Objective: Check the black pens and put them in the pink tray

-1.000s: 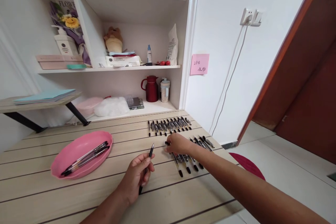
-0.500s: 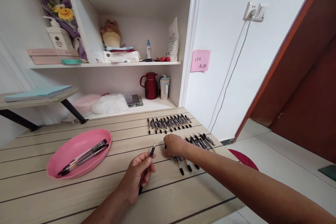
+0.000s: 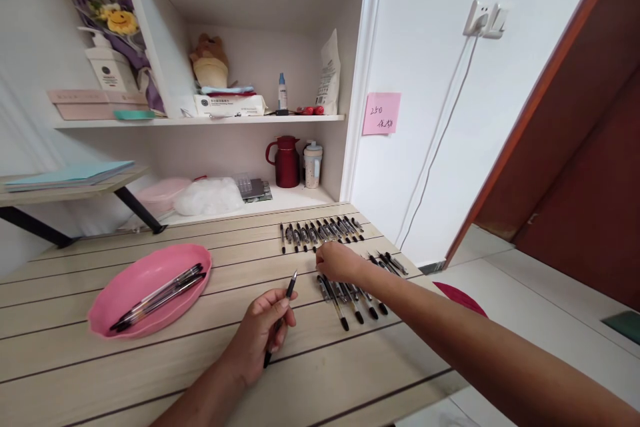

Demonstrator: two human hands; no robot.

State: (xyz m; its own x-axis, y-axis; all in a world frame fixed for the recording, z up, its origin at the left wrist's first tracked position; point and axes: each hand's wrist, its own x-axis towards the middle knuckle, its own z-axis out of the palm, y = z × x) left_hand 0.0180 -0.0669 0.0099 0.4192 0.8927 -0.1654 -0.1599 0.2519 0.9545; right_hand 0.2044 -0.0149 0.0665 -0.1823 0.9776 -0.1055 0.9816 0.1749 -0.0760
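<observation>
My left hand [image 3: 260, 333] grips a black pen [image 3: 287, 293] that points up and away over the wooden table [image 3: 150, 360]. My right hand [image 3: 340, 261] reaches forward with its fingers curled, between a far row of pen caps [image 3: 320, 233] and a near row of uncapped pens [image 3: 350, 297]. Its fingertips touch the near end of the cap row; what they hold, if anything, is hidden. More pens [image 3: 387, 263] lie to the right of that hand.
A pink oval tray [image 3: 125, 313] with several pens stands at the left. Behind the table, shelves hold a red jug [image 3: 287, 163], a white cup [image 3: 313, 169], a bag and boxes. A pink sticky note [image 3: 381, 113] hangs on the wall. The table's right edge drops to the floor.
My right hand has lifted off the near row of pens and moved farther away, up to the cap row. The left hand holds the pen in place.
</observation>
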